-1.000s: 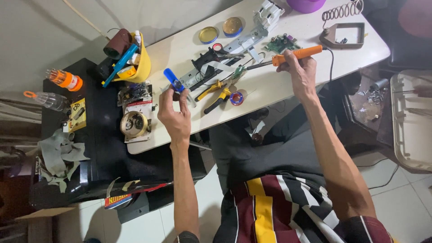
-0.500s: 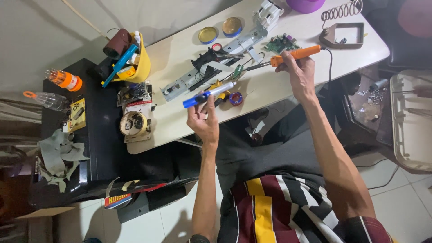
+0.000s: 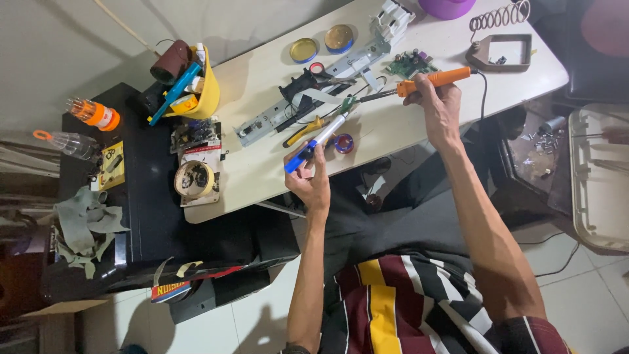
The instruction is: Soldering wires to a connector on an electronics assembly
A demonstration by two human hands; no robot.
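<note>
The circuit board (image 3: 410,64) is lying near the table's far edge while I'm closing my right hand (image 3: 440,108) on the soldering iron (image 3: 432,80) just beside it, my left hand (image 3: 312,178) gripping the pump (image 3: 317,141) aimed there.

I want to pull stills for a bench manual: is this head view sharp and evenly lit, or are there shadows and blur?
Head view: mostly sharp; the white table is evenly lit with soft shadows, the left hand holding the blue-and-silver tool and the right hand holding the orange soldering iron read clearly; the left corner is dim, edges bend slightly.
</note>
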